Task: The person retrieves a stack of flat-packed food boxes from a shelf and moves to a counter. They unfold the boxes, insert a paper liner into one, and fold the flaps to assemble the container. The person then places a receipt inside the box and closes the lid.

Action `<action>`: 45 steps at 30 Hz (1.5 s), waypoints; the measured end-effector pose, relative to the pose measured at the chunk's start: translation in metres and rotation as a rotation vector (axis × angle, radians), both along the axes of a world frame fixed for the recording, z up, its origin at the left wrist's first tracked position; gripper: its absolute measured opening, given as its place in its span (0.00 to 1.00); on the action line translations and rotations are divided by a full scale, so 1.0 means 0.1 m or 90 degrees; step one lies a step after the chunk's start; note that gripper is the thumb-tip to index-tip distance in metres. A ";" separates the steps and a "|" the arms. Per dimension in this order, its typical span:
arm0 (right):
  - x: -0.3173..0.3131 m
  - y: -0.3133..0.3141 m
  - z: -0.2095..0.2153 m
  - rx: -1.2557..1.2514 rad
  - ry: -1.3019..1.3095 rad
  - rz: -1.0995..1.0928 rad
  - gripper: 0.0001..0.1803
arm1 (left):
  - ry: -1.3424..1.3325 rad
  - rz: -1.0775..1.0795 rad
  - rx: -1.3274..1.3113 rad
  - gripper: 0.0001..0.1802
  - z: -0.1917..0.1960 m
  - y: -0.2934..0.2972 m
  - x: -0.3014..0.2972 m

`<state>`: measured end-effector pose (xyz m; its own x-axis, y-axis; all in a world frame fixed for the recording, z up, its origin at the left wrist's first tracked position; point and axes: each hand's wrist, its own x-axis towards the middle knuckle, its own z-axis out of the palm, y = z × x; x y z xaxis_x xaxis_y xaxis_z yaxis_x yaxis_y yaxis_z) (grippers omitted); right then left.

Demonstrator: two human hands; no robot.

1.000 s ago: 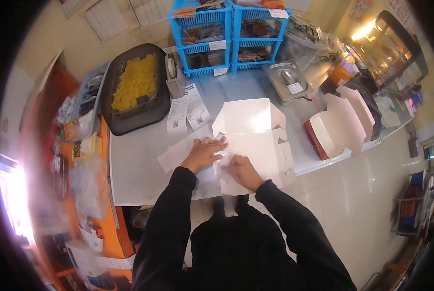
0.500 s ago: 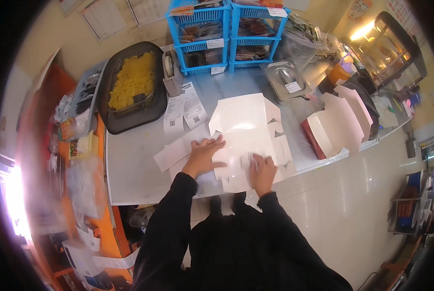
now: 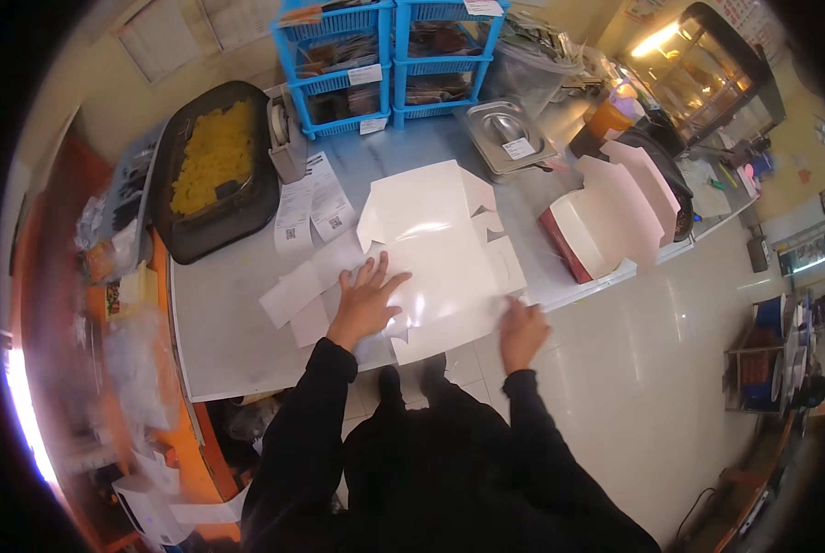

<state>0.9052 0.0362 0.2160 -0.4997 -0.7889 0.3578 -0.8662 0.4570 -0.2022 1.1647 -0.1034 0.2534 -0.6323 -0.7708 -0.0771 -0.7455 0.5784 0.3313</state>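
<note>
Right hand [image 3: 525, 332] has slid to the right edge of the white cardboard blank [image 3: 435, 244] since last frame, with left hand [image 3: 364, 302] splayed wide at its left edge, gripping nothing, blank laid flat, seemingly unfolded so far, right hand curled, can't tell if it's pinching anything.

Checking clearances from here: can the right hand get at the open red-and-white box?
Likely yes: the right hand is by the near right edge of the flat white carton, and nothing visible stands between it and the open box.
</note>
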 end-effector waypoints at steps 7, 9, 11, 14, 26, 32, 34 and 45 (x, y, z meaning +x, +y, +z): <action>0.17 0.15 -0.02 -0.034 -0.082 0.270 0.19 | -0.111 0.103 0.014 0.36 -0.17 0.26 -0.60; -0.10 0.09 -0.03 -0.055 -0.100 0.068 0.19 | -0.069 0.105 0.028 0.50 -0.15 0.40 -0.78; -0.23 0.08 -0.03 -0.124 -0.121 -0.041 0.18 | -0.081 0.099 0.003 0.56 -0.03 0.50 -0.90; 0.00 0.00 0.20 -0.239 -0.059 0.068 0.15 | 0.098 0.085 -0.121 0.57 -0.26 0.61 -0.78; -0.28 -0.54 0.16 -0.224 -0.121 0.219 0.09 | 0.064 0.041 -0.103 0.57 -0.25 0.68 -0.64; -0.37 -0.69 0.02 -0.128 -0.124 0.243 0.06 | 0.067 0.026 -0.105 0.56 -0.21 0.72 -0.67; -0.53 -0.69 0.02 -0.173 -0.168 0.143 0.06 | 0.070 0.023 -0.108 0.56 -0.21 0.72 -0.65; -0.75 -0.61 0.61 -0.159 -0.229 0.192 0.12 | -0.020 0.045 0.004 0.54 0.07 0.63 -0.75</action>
<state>0.8299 -0.0246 0.2774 -0.3901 -0.8290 0.4007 -0.8073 0.0986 -0.5819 1.0897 -0.0399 0.2602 -0.5739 -0.8126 -0.1017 -0.7944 0.5223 0.3102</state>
